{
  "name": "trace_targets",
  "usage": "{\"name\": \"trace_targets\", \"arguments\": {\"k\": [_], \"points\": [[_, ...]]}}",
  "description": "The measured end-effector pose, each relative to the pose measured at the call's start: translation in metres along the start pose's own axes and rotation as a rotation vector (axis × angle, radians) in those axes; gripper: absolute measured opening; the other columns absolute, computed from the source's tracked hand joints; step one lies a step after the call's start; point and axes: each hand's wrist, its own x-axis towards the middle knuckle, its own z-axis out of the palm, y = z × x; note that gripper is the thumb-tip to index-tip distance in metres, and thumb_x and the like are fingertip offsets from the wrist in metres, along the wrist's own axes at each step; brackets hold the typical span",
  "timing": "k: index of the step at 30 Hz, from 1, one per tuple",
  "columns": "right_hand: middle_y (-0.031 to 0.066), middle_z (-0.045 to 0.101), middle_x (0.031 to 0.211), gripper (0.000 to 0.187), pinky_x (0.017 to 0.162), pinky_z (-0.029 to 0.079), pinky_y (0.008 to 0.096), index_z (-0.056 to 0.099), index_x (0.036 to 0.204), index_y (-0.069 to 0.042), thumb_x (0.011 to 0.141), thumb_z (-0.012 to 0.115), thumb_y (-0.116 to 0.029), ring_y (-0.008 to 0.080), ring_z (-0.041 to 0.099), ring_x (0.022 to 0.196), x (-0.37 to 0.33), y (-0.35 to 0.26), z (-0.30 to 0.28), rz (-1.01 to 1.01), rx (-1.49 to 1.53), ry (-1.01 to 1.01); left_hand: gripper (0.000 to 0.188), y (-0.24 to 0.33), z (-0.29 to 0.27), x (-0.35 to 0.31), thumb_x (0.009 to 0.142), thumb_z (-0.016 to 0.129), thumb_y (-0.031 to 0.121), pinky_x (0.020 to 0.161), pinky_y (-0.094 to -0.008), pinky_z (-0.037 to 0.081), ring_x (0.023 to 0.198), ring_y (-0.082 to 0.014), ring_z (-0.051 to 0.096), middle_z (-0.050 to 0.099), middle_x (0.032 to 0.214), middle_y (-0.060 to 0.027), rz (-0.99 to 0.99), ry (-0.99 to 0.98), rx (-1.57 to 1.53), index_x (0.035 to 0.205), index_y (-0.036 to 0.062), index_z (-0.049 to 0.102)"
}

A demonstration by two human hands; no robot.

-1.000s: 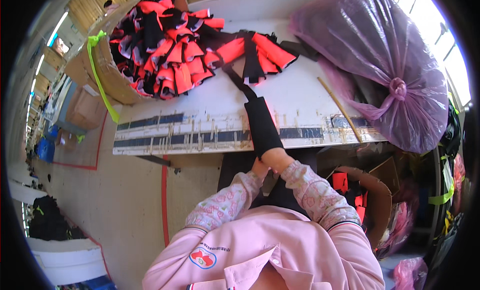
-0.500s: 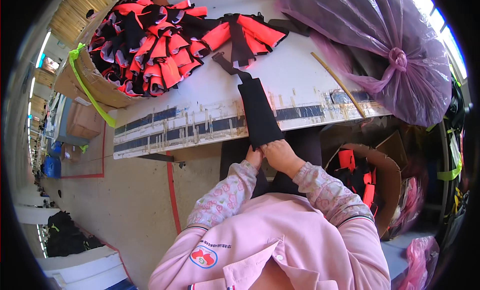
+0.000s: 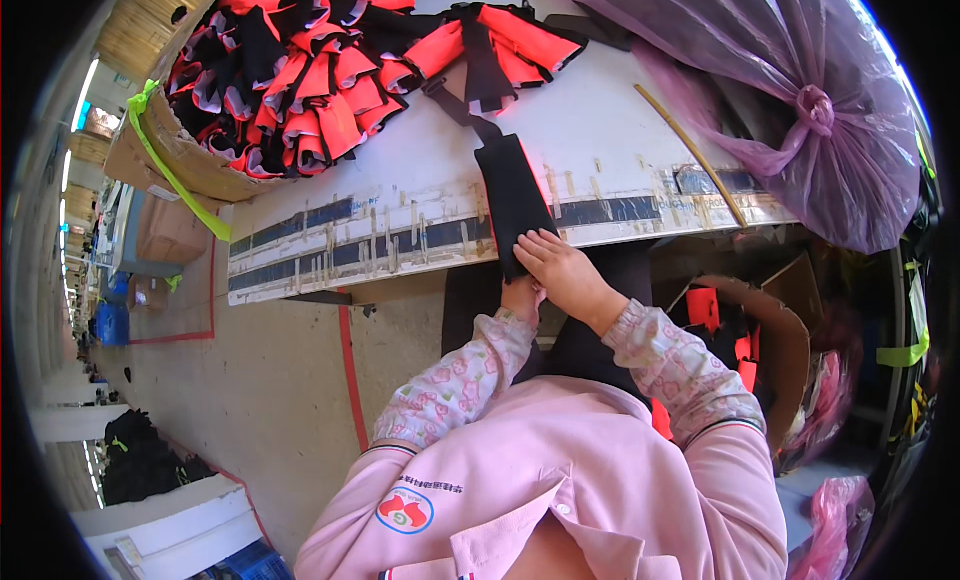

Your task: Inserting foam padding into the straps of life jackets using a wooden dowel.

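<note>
A black fabric band (image 3: 512,195) with a neon orange edge lies over the front of the white table, its near end hanging past the edge. A narrow black strap (image 3: 462,107) runs from its far end. My left hand (image 3: 522,300) is closed on the near end from below, its fingers mostly hidden by the band and my other hand. My right hand (image 3: 565,277) holds the band's right side near that end, fingers laid across the top. Farther back, more orange and black pieces (image 3: 525,45) lie fanned out.
A cardboard box (image 3: 190,160) heaped with orange and black pieces stands at the left of the table (image 3: 400,195). A knotted purple plastic bag (image 3: 815,110) and a wooden stick (image 3: 690,155) lie right. Below the right side, another carton (image 3: 785,350) holds similar pieces.
My right hand has moved up from the band's near end onto its right side, fingers now stretched over it. The orange edge has come into sight along the band.
</note>
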Motion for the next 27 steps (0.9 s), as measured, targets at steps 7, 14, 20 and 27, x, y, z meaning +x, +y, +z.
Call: {"name": "trace_targets", "arguments": {"k": [7,14,20,27], "points": [[0.0143,0.050,0.123,0.047,0.103,0.031,0.0356,0.051,0.117,-0.002,0.071,0.055,-0.008,0.0266,0.044,0.118,-0.011,0.011,0.000,-0.042,0.098,0.001,0.031,0.036,-0.030,-0.012,0.085,0.056,0.022,0.078,-0.0412,0.049,0.089,-0.0225,0.058,0.057,0.097,-0.0068,-0.196,-0.450,0.321,0.113,0.0114,0.048],[0.0151,0.050,0.122,0.043,0.102,0.031,0.0354,0.052,0.114,0.000,0.074,0.058,-0.014,0.0268,0.045,0.117,-0.008,0.007,-0.006,-0.033,0.091,0.003,0.042,0.082,-0.008,-0.011,0.088,0.048,0.042,0.075,-0.0420,0.051,0.084,-0.0251,0.062,0.055,0.106,-0.0136,-0.472,-0.379,0.333,0.115,0.0097,0.048],[0.0181,0.048,0.124,0.044,0.101,0.030,0.0402,0.050,0.115,0.003,0.079,0.057,-0.021,0.0304,0.041,0.120,0.022,0.000,-0.026,0.437,0.631,-0.264,0.030,0.062,-0.009,-0.015,0.088,0.051,0.030,0.067,-0.0359,0.054,0.071,-0.0209,0.062,0.061,0.087,-0.0097,-0.322,-0.265,0.370,0.100,0.0031,0.055],[0.0155,0.031,0.138,0.068,0.106,0.018,0.0404,0.035,0.129,0.002,0.082,0.048,-0.045,0.0259,0.026,0.130,0.069,0.023,0.022,0.040,-0.191,-0.025,0.032,0.020,-0.018,-0.007,0.087,0.054,0.024,0.051,-0.0299,0.052,0.050,-0.0198,0.059,0.063,0.076,-0.0157,-0.206,-0.167,0.502,0.095,-0.0070,0.055]]}}
